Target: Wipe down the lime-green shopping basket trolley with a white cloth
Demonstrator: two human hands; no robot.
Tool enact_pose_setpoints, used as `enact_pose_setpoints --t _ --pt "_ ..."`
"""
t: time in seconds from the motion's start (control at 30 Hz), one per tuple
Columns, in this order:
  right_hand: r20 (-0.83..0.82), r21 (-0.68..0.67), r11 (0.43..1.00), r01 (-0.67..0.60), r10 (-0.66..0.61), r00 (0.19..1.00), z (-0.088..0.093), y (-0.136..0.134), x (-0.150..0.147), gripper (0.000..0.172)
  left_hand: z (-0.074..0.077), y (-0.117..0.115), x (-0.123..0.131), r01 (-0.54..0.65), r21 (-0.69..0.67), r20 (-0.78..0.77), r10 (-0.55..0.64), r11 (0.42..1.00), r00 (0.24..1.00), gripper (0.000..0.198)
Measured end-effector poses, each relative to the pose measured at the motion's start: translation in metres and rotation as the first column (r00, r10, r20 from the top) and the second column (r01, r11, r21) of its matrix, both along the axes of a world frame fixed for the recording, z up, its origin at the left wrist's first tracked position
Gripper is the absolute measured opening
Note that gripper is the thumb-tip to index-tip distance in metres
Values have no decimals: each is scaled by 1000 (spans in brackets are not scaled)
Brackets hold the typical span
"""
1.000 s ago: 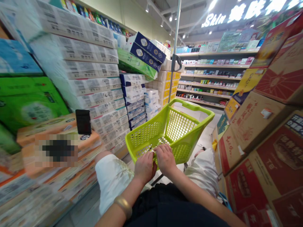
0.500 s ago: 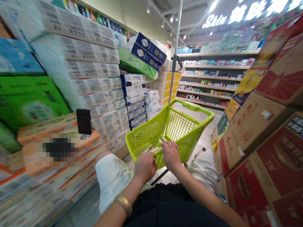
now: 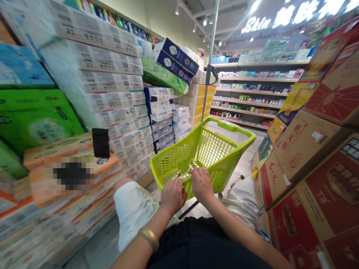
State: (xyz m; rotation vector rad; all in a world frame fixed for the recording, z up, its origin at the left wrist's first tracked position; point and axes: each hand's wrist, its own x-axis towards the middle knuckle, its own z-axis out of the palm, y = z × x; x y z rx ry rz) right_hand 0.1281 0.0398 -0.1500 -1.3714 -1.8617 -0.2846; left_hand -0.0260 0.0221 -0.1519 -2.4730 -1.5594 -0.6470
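Note:
A lime-green plastic shopping basket [image 3: 182, 149] with slotted sides stands between my knees, on what looks like a wheeled cart frame. My left hand [image 3: 173, 195] is closed over the basket's near rim, with a gold bangle on that wrist. Just right of it, my right hand [image 3: 201, 184] curls its fingers over the same rim. The undersides of both hands and the thumbs are partly hidden. Inside, the basket's grid floor shows, with no goods on its visible part.
Stacks of wrapped white packs [image 3: 112, 76] rise at the left. A black upright device [image 3: 101, 143] sits on orange tissue packs [image 3: 109, 164]. Cardboard drink cartons [image 3: 304, 144] are piled at the right. A metal post [image 3: 211, 41] stands beyond the basket, before shelves [image 3: 255, 80] of small products.
The whole view has shifted very slightly. Both hands keep their hold on the basket rim, and nothing else visibly differs.

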Motion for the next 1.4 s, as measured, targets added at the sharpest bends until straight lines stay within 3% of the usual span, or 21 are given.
enact_pose_setpoints --t 0.13,0.3,0.4,0.63,0.8,0.9,1.13,1.3,1.4 --pt "28 -4 997 -82 82 996 -1 -3 -9 21 0 3 -4 13 7 -5 -13 1000 1000 24" --pt "7 7 997 75 -75 997 5 12 24 22 -2 5 -8 9 47 7 -9 999 1000 31" --pt "-19 10 993 118 -117 993 4 15 24 21 -2 6 -7 -4 52 8 4 999 1000 30" --pt "64 -5 999 -44 44 997 -1 3 -7 25 -1 7 -13 18 43 -3 -17 999 1000 26" --pt "26 17 996 92 -92 995 7 10 26 22 -5 9 -17 1 63 -4 0 998 1000 27" --pt "3 34 990 135 -135 991 6 11 28 22 -5 10 -16 -20 69 10 20 997 1000 25" --pt "74 31 999 -19 17 997 -3 2 -5 24 -4 9 -18 -4 61 -4 4 998 1000 26" --pt "51 47 991 129 -131 990 8 8 31 22 -4 12 -29 18 81 -17 -16 997 1000 27" --pt "37 59 980 192 -194 980 12 10 43 23 3 10 -29 -44 62 -34 46 997 998 25"
